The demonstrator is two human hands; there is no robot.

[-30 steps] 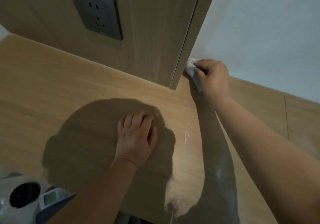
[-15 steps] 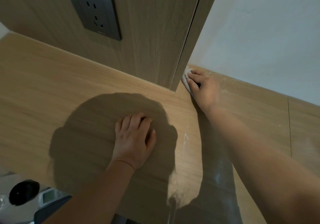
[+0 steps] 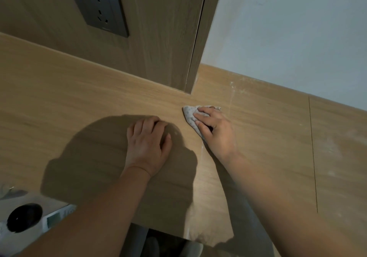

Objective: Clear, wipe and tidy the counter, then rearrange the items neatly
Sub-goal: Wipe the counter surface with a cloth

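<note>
1. Desk of pale wood-grain laminate [image 3: 69,97] is in the wiping step: the small white speckled cloth [image 3: 189,115] lies on it, just in front of the corner of the upright wood panel [image 3: 162,38].
2. Right hand [image 3: 216,131] grips the cloth, fingers curled over it and pressing it down. Left hand [image 3: 148,143] rests on the desk, fingers loosely bent, holding nothing.
3. Whitish dust streaks [image 3: 231,93] mark the desk beyond the cloth and to the right, so the next stroke probably needs a firm, even sweep rightward.
</note>
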